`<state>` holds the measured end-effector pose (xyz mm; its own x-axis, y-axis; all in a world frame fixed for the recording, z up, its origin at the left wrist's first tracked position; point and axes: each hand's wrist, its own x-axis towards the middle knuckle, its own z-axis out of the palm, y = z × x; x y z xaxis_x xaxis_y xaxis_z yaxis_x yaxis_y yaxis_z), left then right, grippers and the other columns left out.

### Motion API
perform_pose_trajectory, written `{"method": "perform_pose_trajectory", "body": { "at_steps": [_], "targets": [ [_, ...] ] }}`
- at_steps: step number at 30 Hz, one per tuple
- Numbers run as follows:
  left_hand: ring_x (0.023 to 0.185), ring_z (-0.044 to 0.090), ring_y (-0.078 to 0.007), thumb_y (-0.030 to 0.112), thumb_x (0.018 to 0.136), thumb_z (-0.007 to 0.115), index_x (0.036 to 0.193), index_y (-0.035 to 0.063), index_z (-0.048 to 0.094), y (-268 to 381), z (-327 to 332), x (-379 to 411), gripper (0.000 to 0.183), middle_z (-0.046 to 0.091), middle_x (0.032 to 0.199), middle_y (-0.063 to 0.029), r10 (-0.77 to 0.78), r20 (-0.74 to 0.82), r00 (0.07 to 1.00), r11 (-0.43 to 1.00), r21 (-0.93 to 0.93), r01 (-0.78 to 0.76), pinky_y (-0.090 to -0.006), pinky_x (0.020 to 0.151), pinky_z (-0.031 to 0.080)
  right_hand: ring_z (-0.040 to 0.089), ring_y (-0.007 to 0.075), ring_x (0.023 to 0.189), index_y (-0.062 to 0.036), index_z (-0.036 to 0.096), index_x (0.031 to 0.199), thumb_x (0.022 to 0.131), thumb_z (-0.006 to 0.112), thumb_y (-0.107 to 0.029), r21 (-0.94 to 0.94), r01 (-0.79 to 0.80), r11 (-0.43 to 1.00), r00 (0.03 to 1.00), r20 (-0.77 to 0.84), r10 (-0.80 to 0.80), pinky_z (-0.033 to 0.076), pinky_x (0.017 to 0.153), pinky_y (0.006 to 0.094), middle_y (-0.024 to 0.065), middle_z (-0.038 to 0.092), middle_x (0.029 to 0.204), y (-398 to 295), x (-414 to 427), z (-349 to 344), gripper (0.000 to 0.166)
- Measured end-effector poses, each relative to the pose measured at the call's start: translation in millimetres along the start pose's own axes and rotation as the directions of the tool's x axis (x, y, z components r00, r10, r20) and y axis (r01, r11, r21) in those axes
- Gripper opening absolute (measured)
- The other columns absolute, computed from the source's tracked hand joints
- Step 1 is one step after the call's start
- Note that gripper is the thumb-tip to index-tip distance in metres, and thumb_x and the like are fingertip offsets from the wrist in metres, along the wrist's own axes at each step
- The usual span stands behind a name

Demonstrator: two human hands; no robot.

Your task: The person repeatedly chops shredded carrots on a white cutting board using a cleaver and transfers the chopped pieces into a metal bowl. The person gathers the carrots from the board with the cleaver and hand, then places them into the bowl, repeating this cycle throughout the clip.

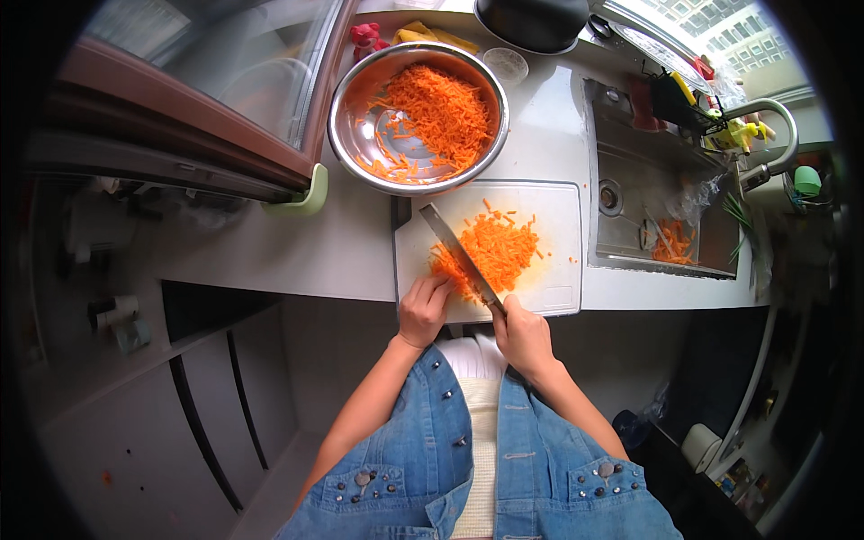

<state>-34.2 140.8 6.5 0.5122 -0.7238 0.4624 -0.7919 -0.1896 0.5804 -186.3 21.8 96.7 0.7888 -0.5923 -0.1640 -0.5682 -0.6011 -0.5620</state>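
Note:
My right hand [524,337] grips the handle of a kitchen knife [459,253], whose blade slants up and left across chopped carrot [503,250] on a white cutting board [560,283]. At the lower left of the pile, my left hand [425,307] rests its bent fingertips against carrot shreds, left of the blade. Whether those fingers pinch any shreds cannot be told. Just behind the board stands a stainless steel bowl [341,145], with a heap of shredded carrot [439,115] mostly on its right side.
To the right is a sink [624,233] with orange peelings [675,243] and a curved faucet [786,128]. A brown-framed window [202,128] juts over the counter at left, with a green guard [307,199] on its corner. Behind the bowl are a black pot [533,23], yellow cloth [432,34] and pink bear figure [366,38].

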Motion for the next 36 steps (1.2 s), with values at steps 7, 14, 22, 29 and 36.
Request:
{"method": "perform_pose_trajectory", "body": {
  "at_steps": [7,14,22,29,36],
  "targets": [
    [0.086,0.068,-0.0286,-0.003,0.076,0.073,0.094,0.0010,0.071,-1,4,-4,0.018,0.068,0.094,-0.0099,0.002,-0.023,1.000,1.000,-0.017,-0.003,-0.0358,0.068,0.057,0.063,0.0466,0.065,-0.0020,0.047,0.088,0.096,0.064,-0.016,0.047,-0.035,0.998,0.995,0.100,0.030,0.048,0.056,0.0537,0.0242,0.062,0.068,-6,2,-13,0.023],
    [0.085,0.069,-0.0302,-0.008,0.070,0.073,0.092,0.0010,0.071,-1,2,-7,0.024,0.069,0.093,-0.0115,0.009,0.003,1.000,1.000,-0.006,-0.009,-0.0368,0.071,0.058,0.065,0.0461,0.063,-0.0017,0.049,0.088,0.098,0.061,-0.019,-0.018,-0.039,0.999,0.977,0.209,0.042,0.050,0.057,0.0557,0.0254,0.064,0.066,-1,9,-11,0.023],
    [0.088,0.069,-0.0290,-0.004,0.071,0.067,0.098,0.0012,0.073,-2,2,-6,0.028,0.071,0.098,-0.0105,0.024,0.005,1.000,1.000,0.013,-0.024,-0.0350,0.071,0.058,0.064,0.0445,0.061,-0.0025,0.048,0.086,0.096,0.062,-0.016,0.017,0.044,0.999,0.999,0.023,-0.045,0.050,0.055,0.0535,0.0227,0.064,0.065,-2,16,19,0.022],
    [0.093,0.070,-0.0309,-0.001,0.075,0.076,0.098,0.0000,0.073,3,-11,-4,0.023,0.071,0.101,-0.0128,-0.047,-0.054,0.997,0.999,0.004,0.047,-0.0394,0.080,0.058,0.064,0.0451,0.063,-0.0029,0.048,0.087,0.097,0.062,-0.017,0.059,-0.032,0.998,0.997,0.075,0.027,0.049,0.056,0.0543,0.0238,0.063,0.066,-9,2,-8,0.023],
    [0.091,0.070,-0.0301,-0.001,0.074,0.076,0.095,0.0010,0.073,0,-9,-11,0.021,0.071,0.099,-0.0117,-0.063,-0.035,0.997,0.998,0.019,0.064,-0.0395,0.080,0.058,0.065,0.0455,0.063,-0.0025,0.049,0.089,0.098,0.061,-0.018,0.073,-0.020,0.997,0.993,0.114,0.012,0.049,0.056,0.0552,0.0247,0.064,0.066,-11,-1,2,0.022]
  ]
}}
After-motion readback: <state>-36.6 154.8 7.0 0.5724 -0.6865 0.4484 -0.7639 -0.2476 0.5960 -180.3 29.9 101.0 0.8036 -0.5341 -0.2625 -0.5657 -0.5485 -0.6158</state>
